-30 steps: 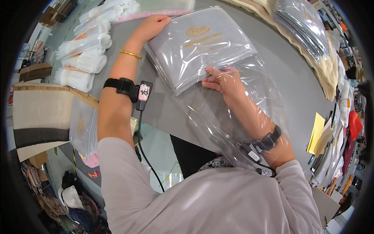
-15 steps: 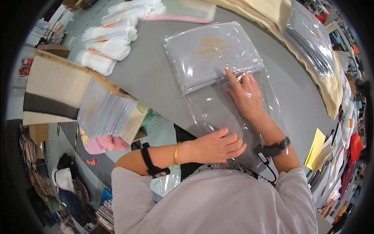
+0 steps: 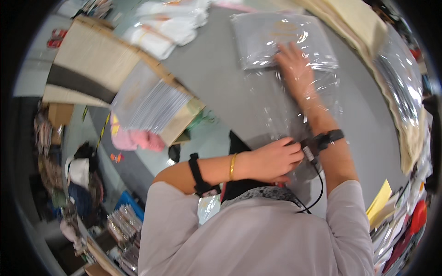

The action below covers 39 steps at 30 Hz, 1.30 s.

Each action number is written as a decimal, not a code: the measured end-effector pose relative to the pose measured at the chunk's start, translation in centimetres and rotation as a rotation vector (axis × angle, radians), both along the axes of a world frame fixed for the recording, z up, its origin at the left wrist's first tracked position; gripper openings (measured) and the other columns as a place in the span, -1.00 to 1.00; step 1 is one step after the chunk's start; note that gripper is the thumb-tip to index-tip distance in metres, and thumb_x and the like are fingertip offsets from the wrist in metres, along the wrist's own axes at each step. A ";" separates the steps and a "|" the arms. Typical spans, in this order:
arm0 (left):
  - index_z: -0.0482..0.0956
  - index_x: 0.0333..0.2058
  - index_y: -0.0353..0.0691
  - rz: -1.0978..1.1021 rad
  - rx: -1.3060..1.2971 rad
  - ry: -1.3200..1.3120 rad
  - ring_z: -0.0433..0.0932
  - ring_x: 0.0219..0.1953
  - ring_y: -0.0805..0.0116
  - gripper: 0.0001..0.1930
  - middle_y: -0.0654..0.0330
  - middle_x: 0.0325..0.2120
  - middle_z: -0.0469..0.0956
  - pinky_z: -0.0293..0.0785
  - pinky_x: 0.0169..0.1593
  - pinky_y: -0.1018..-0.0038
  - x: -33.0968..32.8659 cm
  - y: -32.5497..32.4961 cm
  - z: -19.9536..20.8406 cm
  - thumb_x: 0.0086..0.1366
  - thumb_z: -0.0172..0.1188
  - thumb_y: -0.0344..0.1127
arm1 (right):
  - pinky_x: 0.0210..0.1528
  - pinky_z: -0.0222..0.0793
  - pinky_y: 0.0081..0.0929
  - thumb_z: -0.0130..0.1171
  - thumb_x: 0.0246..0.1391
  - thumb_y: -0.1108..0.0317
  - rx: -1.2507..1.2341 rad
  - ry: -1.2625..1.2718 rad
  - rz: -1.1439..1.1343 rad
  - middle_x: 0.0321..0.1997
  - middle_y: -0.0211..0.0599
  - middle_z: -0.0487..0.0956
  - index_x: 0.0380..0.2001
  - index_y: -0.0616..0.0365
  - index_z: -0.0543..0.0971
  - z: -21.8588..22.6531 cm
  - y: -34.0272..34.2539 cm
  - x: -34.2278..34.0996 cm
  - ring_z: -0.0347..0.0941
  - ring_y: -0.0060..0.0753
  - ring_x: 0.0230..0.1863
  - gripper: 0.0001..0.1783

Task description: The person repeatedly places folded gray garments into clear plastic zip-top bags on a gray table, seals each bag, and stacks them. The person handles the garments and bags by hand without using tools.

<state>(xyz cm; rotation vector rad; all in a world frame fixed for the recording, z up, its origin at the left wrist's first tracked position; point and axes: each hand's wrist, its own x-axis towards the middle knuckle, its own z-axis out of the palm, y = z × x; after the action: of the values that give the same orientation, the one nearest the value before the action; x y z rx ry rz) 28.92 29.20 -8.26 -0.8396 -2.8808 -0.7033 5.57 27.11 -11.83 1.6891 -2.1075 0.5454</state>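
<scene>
A stack of clear plastic bags [image 3: 258,46] with gold print lies on the grey table. Loose transparent film [image 3: 267,96] stretches from its near side toward my body. My right hand [image 3: 297,69] rests on the near part of the stack, open, its fingers spread and slightly blurred. At the table's near edge, my left hand [image 3: 274,158] is beside the near end of the film, with its fingers curled. Whatever may be between those fingers is hidden. A dark band with a cable [image 3: 320,184] circles my right wrist.
To the left, an open carton [image 3: 92,60] holds a row of grey-clear packets [image 3: 156,108]. White bundles [image 3: 159,32] lie at the far left of the table. Cream fabric [image 3: 363,60] and more shiny plastic packets [image 3: 400,78] line the right side, above yellow paper [image 3: 380,200].
The view has shifted, so the table things sit higher and farther right. My right hand has reached farther onto the bag stack. My left fingers have curled in more.
</scene>
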 end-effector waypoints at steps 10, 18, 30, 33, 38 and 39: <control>0.61 -0.01 -0.27 1.301 -0.216 0.318 0.58 -0.01 -0.04 -0.61 -0.03 -0.04 0.61 0.51 0.04 0.12 16.7 -25.5 -4.0 0.30 0.37 -0.15 | 0.57 -0.03 0.01 0.23 0.13 0.44 0.445 -0.318 -0.037 0.55 -0.14 0.22 0.38 0.10 0.38 3.1 18.0 8.3 0.06 0.06 0.57 -0.29; 0.28 0.36 -0.31 1.173 -0.528 -0.020 0.33 0.35 -0.26 -0.14 -0.34 0.30 0.33 0.25 0.39 0.06 27.2 -42.8 -11.4 0.26 0.37 0.11 | 0.44 0.18 0.01 0.15 0.15 0.58 0.694 -0.359 -0.117 0.42 0.02 0.36 0.28 0.24 0.45 4.5 36.4 10.8 0.24 0.19 0.44 -0.42; 0.52 0.18 -0.27 1.209 -0.482 0.012 0.49 0.15 -0.12 -0.41 -0.16 0.10 0.52 0.44 0.17 0.14 25.8 -41.5 -9.5 0.30 0.38 -0.04 | 0.45 0.05 -0.05 -0.10 0.41 0.33 0.405 -0.243 -0.492 0.35 0.07 0.33 0.30 0.28 0.37 -1.8 44.6 7.5 0.21 0.11 0.36 -0.53; 0.61 0.11 -0.16 1.129 -0.664 0.127 0.56 -0.02 -0.03 -0.47 -0.03 -0.10 0.58 0.50 0.04 0.15 25.1 -40.0 -8.7 0.28 0.37 0.02 | 0.45 0.05 -0.04 -0.10 0.41 0.32 0.395 -0.238 -0.482 0.35 0.08 0.33 0.30 0.28 0.37 -1.6 44.7 7.4 0.21 0.12 0.36 -0.53; 0.59 0.07 -0.15 1.197 -0.559 0.170 0.61 -0.12 -0.02 -0.59 0.07 -0.15 0.62 0.56 -0.11 0.17 24.9 -40.3 -9.0 0.34 0.31 -0.08 | 0.45 0.04 -0.03 -0.10 0.42 0.30 0.394 -0.241 -0.475 0.36 0.09 0.32 0.31 0.30 0.35 -1.9 45.2 7.3 0.20 0.13 0.37 -0.51; 0.59 0.04 -0.16 1.215 -0.555 0.186 0.62 -0.14 -0.02 -0.63 0.08 -0.16 0.62 0.57 -0.14 0.17 24.9 -40.6 -9.1 0.36 0.29 -0.11 | 0.46 0.04 -0.03 -0.10 0.42 0.29 0.396 -0.246 -0.477 0.37 0.09 0.31 0.32 0.30 0.35 -1.9 45.3 7.3 0.19 0.13 0.37 -0.51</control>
<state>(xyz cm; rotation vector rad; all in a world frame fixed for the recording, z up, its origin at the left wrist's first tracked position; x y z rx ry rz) 53.82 -11.42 -17.38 0.8145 -2.6804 0.2909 12.84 72.36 -13.70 1.2615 -2.8283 0.2029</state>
